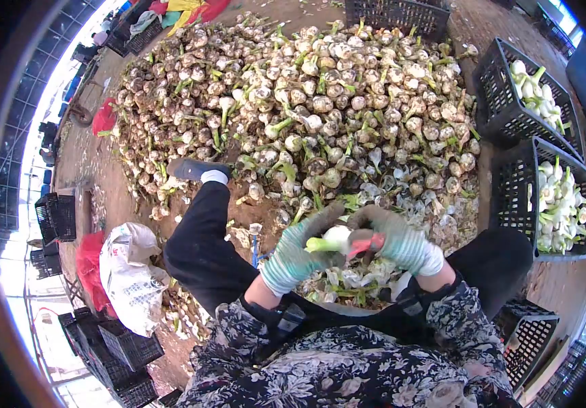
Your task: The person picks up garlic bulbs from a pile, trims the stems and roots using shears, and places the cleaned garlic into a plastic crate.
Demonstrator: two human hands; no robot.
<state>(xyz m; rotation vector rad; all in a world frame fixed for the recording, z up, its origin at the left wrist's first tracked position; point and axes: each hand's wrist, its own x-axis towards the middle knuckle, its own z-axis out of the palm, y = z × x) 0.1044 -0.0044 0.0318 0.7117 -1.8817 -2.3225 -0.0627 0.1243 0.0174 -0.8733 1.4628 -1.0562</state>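
Observation:
My left hand (294,253), in a green-and-white glove with dirty dark fingers, is closed around a garlic bulb (337,235). The bulb is white and peeled, and its short green stem (318,245) points left. Against the bulb's right side, my right hand (396,239) is closed on a small red-handled tool (369,244); its working end is hidden, so its exact kind does not show. Both hands meet above my lap. Below them lie peeled skins and stem scraps (354,280).
A large heap of unpeeled garlic (293,102) spreads in front. At right, two black crates (504,194) (500,102) hold cleaned white bulbs. A white sack (131,279) and red mesh bag (90,268) lie left, near stacked black crates (112,353). My shoe (197,170) rests at the heap's edge.

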